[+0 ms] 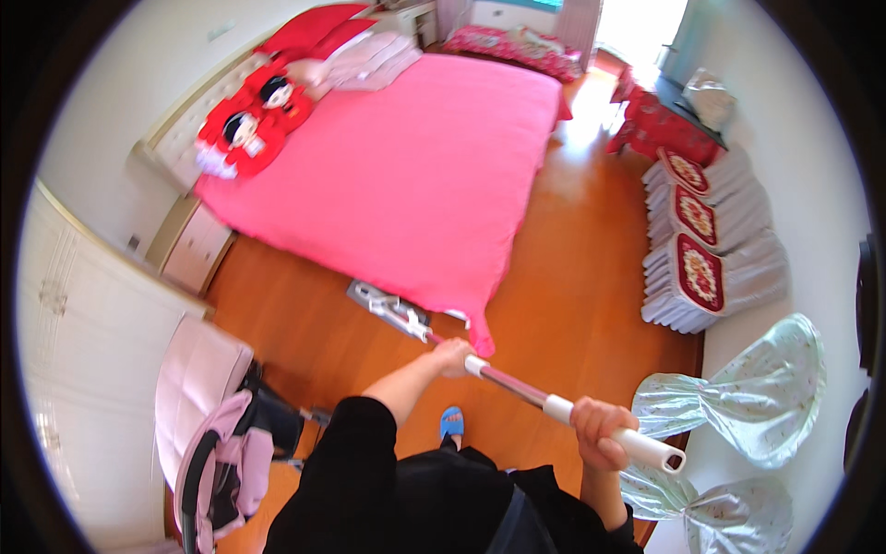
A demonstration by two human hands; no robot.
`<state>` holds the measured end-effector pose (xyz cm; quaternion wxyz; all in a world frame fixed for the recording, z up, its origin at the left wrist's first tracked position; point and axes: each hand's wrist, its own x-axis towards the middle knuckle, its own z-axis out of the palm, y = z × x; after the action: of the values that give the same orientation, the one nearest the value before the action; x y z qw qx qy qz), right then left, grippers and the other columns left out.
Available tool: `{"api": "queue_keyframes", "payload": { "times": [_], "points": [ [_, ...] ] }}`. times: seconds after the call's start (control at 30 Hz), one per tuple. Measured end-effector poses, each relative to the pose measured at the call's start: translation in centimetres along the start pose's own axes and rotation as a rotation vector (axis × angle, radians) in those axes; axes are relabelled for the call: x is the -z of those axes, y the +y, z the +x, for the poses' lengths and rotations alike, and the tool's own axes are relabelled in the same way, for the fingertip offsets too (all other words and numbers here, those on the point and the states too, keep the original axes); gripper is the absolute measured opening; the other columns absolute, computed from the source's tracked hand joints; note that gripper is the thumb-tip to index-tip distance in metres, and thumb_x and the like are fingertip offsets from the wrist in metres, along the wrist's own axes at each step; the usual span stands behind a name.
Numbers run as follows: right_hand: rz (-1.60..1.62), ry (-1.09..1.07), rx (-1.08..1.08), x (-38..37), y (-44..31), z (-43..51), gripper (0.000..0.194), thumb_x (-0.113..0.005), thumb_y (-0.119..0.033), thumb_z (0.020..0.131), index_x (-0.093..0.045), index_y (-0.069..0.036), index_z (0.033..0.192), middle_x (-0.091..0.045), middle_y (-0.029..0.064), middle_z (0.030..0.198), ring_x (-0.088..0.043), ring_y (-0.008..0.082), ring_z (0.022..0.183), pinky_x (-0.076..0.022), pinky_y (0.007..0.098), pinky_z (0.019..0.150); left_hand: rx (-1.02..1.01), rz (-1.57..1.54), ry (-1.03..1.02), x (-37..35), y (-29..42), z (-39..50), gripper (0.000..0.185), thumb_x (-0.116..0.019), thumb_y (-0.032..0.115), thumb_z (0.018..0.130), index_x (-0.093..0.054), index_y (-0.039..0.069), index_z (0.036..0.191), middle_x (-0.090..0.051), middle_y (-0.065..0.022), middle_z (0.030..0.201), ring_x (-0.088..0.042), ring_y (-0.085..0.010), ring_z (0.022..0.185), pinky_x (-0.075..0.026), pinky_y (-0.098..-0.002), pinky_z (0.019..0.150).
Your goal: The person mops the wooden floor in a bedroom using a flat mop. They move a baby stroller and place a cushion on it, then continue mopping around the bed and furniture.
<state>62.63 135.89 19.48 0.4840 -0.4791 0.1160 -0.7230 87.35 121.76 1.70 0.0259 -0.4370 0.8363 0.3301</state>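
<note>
Both my hands are on the pole (pixel 512 384) of a flat mop, which slants from lower right to upper left. My left hand (pixel 453 357) grips the shaft partway down, just beyond a white collar. Near the top end, my right hand (pixel 601 433) is closed around the white handle. The grey flat mop head (pixel 374 305) lies on the wooden floor (pixel 311 332) along the near edge of the bed, partly against the hanging pink bedspread (pixel 408 180). A corner of that spread trails down close to my left hand.
A pink stroller (pixel 228 457) stands at left before a white wardrobe (pixel 104 332). Beside the bed is a nightstand (pixel 197 249). Draped chairs with red floral pads (pixel 699 271) line the right wall, near tied pale-green fabric covers (pixel 754 395). A red-clothed table (pixel 664 124) stands farther back.
</note>
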Motion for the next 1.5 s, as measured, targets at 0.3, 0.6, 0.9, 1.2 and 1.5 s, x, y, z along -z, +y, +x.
{"api": "queue_keyframes", "payload": {
  "times": [0.3,0.6,0.9,1.2,1.5],
  "points": [
    [0.015,-0.256,-0.187,-2.8,5.6,1.6,0.016,-0.058,-0.013,0.066,-0.044,-0.006,0.062,-0.047,0.0046,0.054,-0.045,0.0176,0.050,-0.0385,0.0338,0.058,0.168,-0.011,0.161,-1.1,-7.5,-5.5,0.022,-0.074,0.027,0.066,-0.063,0.011,0.075,-0.064,-0.0104,0.079,-0.060,-0.0307,0.083,-0.048,-0.0405,0.071],
    [-0.019,-0.288,-0.234,0.9,-3.4,-0.5,0.017,-0.055,-0.015,0.068,-0.042,-0.007,0.062,-0.043,0.0035,0.052,-0.040,0.0154,0.046,-0.0363,0.0325,0.055,0.190,-0.100,0.016,-7.0,1.8,-5.4,0.024,-0.070,0.032,0.068,-0.067,0.013,0.081,-0.065,-0.0106,0.082,-0.062,-0.0287,0.084,-0.049,-0.0394,0.072],
    [-0.195,-0.101,-0.111,7.8,-19.6,-5.9,0.020,-0.053,-0.017,0.073,-0.040,-0.009,0.061,-0.042,0.0010,0.046,-0.039,0.0120,0.038,-0.0341,0.0267,0.043,-0.034,-0.143,-0.042,-12.7,19.8,-1.8,0.022,-0.067,0.032,0.068,-0.068,0.013,0.078,-0.065,-0.0097,0.077,-0.063,-0.0276,0.078,-0.051,-0.0392,0.065],
    [-0.288,0.073,0.034,8.9,-30.5,-12.1,0.023,-0.051,-0.018,0.079,-0.034,-0.012,0.064,-0.034,-0.0010,0.046,-0.032,0.0087,0.041,-0.0311,0.0244,0.052,-0.269,-0.112,-0.212,-14.8,30.9,0.5,0.024,-0.068,0.031,0.068,-0.068,0.010,0.079,-0.065,-0.0100,0.077,-0.063,-0.0256,0.078,-0.050,-0.0385,0.066],
    [-0.250,0.172,0.116,4.5,-23.1,-11.1,0.021,-0.053,-0.019,0.076,-0.037,-0.012,0.063,-0.036,-0.0014,0.045,-0.032,0.0086,0.038,-0.0299,0.0246,0.047,-0.249,-0.073,-0.293,-10.6,23.1,-1.6,0.027,-0.072,0.034,0.066,-0.069,0.014,0.084,-0.066,-0.0079,0.082,-0.062,-0.0242,0.084,-0.050,-0.0381,0.070]
  ]
}}
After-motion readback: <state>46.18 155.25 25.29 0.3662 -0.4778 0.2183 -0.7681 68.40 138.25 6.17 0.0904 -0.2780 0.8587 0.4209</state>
